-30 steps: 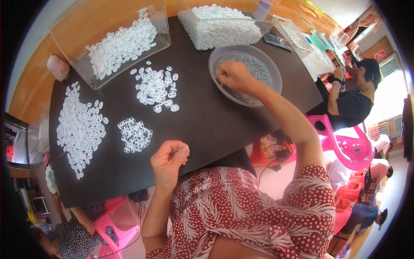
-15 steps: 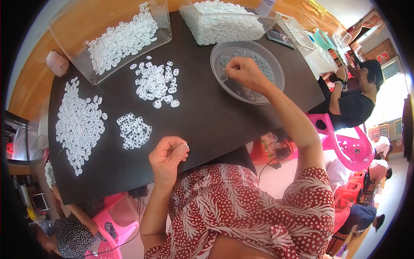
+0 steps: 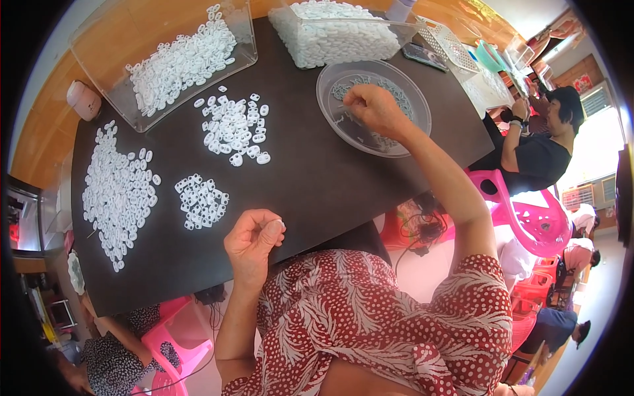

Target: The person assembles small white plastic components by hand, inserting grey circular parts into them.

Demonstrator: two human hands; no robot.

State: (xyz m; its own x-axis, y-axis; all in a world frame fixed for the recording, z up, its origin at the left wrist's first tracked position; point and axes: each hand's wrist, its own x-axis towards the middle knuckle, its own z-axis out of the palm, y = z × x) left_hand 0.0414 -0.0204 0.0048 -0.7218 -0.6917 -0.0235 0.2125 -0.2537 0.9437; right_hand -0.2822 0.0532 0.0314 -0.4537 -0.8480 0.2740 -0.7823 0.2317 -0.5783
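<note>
Near the table's front edge my left hand is closed in a pinch, with a bit of a small white piece showing at the fingertips. My right hand is over a round clear plastic tray, its fingers pressed together; what they hold, if anything, is too small to make out. Small thin grey-green parts lie scattered in that tray. On the dark table are a pile of white oval plastic pieces with holes, a smaller pile of squarish white pieces and a large spread of white ovals.
Two clear plastic bins, one at the back left and one at the back middle, hold many white pieces. A phone lies beside the tray. A pink-capped container stands far left. Other people sit at right and lower left.
My right hand stays over the tray, its fingers shifting slightly. My left hand keeps its pinch. The whole view has moved a little, so things sit slightly farther left.
</note>
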